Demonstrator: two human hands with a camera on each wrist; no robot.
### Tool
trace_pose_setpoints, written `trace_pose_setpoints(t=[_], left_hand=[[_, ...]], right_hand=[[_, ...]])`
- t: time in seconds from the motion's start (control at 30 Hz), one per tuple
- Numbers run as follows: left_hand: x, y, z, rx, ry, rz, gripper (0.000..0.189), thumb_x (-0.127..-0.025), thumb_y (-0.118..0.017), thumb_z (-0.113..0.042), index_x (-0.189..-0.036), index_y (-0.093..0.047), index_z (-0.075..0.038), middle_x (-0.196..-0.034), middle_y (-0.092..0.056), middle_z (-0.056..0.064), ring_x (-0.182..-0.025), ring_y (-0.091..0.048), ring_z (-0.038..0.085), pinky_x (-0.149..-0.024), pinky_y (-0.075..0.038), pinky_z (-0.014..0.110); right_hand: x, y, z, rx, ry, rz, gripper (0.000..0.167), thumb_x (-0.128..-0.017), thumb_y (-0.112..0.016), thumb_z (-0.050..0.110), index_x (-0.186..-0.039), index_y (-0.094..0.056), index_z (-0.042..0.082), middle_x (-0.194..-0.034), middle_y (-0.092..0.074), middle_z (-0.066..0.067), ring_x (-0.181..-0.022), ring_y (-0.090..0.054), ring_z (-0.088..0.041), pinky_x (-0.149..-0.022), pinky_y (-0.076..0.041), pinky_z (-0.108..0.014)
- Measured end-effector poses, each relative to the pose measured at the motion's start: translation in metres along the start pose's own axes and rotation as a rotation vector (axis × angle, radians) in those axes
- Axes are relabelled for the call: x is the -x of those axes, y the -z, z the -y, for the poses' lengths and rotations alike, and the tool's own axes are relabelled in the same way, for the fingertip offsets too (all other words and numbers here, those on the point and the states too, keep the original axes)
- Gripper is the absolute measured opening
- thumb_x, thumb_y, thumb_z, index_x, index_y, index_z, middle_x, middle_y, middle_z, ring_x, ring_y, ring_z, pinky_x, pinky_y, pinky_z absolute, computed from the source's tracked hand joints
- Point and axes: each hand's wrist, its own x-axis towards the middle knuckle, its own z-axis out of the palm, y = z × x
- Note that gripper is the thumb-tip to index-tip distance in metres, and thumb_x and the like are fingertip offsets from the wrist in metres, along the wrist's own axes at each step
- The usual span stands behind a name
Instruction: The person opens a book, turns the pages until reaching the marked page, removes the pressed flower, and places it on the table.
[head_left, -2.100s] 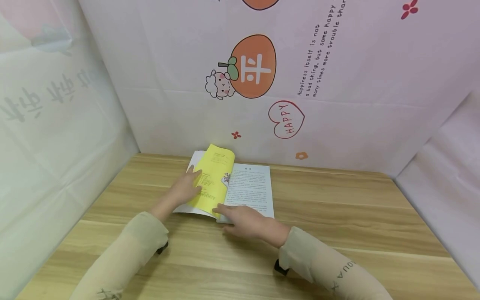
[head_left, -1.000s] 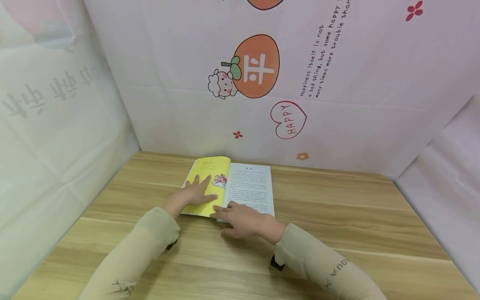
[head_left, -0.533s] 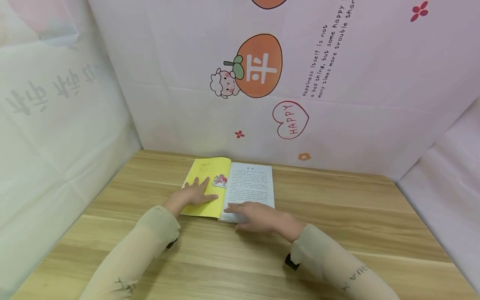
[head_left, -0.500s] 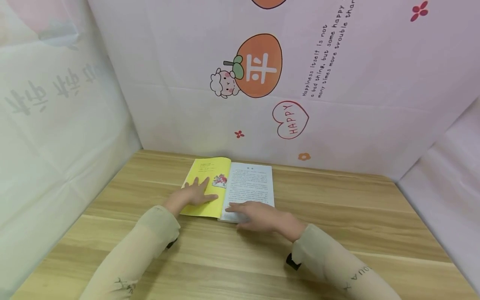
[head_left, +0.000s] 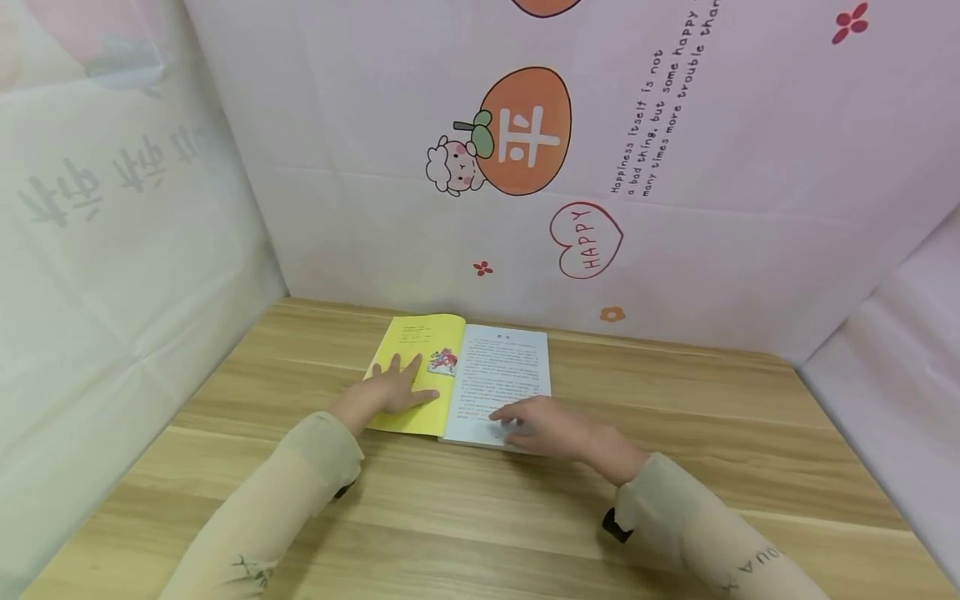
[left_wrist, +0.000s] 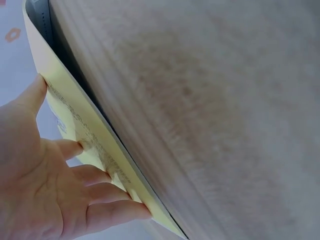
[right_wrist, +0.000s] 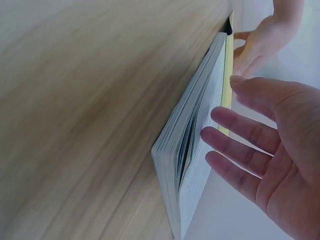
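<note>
An open book lies on the wooden table, near the back wall. Its left page is bright yellow with a small red picture by the fold; the right page is pale and full of print. My left hand rests spread on the yellow page, fingertips pressing it in the left wrist view. Over the lower part of the printed page is my right hand, fingers loosely bent and holding nothing. In the right wrist view the page block shows slight gaps between leaves, close to the right fingertips.
The wooden table stretches to both sides of the book and toward the front. A white printed cloth wall rises right behind the book, with more cloth at the left and right sides.
The yellow page, earlier lifted and curved, now lies flatter under my left hand. My right hand has moved from the fold rightward across the printed page. My left hand has lately stayed put.
</note>
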Motion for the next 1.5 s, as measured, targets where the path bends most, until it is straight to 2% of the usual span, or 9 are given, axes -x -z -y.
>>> trace_pose_setpoints(t=[0.13, 0.3, 0.53, 0.77, 0.93, 1.2, 1.5], left_hand=[[-0.001, -0.002, 0.000, -0.014, -0.014, -0.004, 0.088, -0.105, -0.045, -0.057, -0.165, -0.005, -0.006, -0.163, 0.002, 0.037, -0.144, 0.003, 0.065, -0.112, -0.005, 0.078], [-0.001, -0.002, -0.001, -0.015, -0.018, 0.000, 0.087, -0.106, -0.045, -0.056, -0.165, -0.005, -0.004, -0.163, 0.002, 0.038, -0.145, 0.004, 0.064, -0.113, -0.004, 0.077], [0.001, -0.001, -0.001, -0.011, 0.005, 0.004, 0.087, -0.106, -0.045, -0.057, -0.165, -0.005, -0.007, -0.164, 0.003, 0.035, -0.144, 0.003, 0.066, -0.110, -0.008, 0.080], [0.002, 0.000, -0.001, -0.012, 0.016, 0.006, 0.087, -0.106, -0.044, -0.057, -0.165, -0.005, -0.008, -0.164, 0.003, 0.035, -0.144, 0.003, 0.065, -0.109, -0.009, 0.081], [0.001, -0.001, -0.001, -0.003, 0.020, 0.006, 0.087, -0.105, -0.045, -0.057, -0.166, -0.006, -0.008, -0.165, 0.004, 0.034, -0.145, 0.004, 0.064, -0.109, -0.009, 0.081], [0.000, -0.001, -0.001, -0.003, -0.010, 0.007, 0.087, -0.106, -0.045, -0.056, -0.165, -0.005, -0.006, -0.163, 0.003, 0.037, -0.143, 0.004, 0.066, -0.112, -0.006, 0.078], [0.000, -0.001, -0.001, 0.000, -0.001, 0.014, 0.087, -0.106, -0.044, -0.056, -0.165, -0.005, -0.006, -0.163, 0.003, 0.037, -0.143, 0.004, 0.066, -0.110, -0.006, 0.080]], right_hand=[[0.006, 0.003, -0.008, -0.035, -0.020, -0.016, 0.031, -0.094, -0.076, 0.011, -0.124, -0.073, 0.003, -0.113, -0.073, -0.006, -0.098, -0.066, -0.015, -0.083, -0.057, -0.032], [0.012, 0.006, -0.014, -0.037, -0.035, -0.031, 0.028, -0.092, -0.077, 0.010, -0.119, -0.075, 0.002, -0.115, -0.073, -0.008, -0.095, -0.065, -0.015, -0.078, -0.056, -0.029], [0.017, 0.008, -0.020, -0.020, -0.005, -0.043, 0.022, -0.092, -0.077, 0.008, -0.112, -0.077, 0.002, -0.111, -0.073, -0.006, -0.094, -0.066, -0.015, -0.078, -0.056, -0.030], [0.024, 0.010, -0.025, 0.008, 0.006, -0.049, 0.005, -0.090, -0.080, 0.010, -0.094, -0.077, 0.011, -0.097, -0.072, 0.003, -0.082, -0.064, -0.010, -0.073, -0.055, -0.027], [0.029, 0.012, -0.025, 0.036, 0.008, -0.037, 0.010, -0.088, -0.082, 0.014, -0.085, -0.073, 0.016, -0.087, -0.065, 0.009, -0.075, -0.056, -0.007, -0.067, -0.050, -0.025], [0.031, 0.011, -0.028, 0.070, 0.017, -0.032, 0.014, -0.085, -0.085, 0.013, -0.083, -0.071, 0.016, -0.083, -0.060, 0.010, -0.074, -0.052, -0.006, -0.067, -0.049, -0.026], [0.034, 0.012, -0.029, 0.051, 0.018, -0.032, 0.012, -0.086, -0.084, 0.011, -0.086, -0.072, 0.014, -0.083, -0.059, 0.009, -0.074, -0.052, -0.007, -0.065, -0.048, -0.025]])
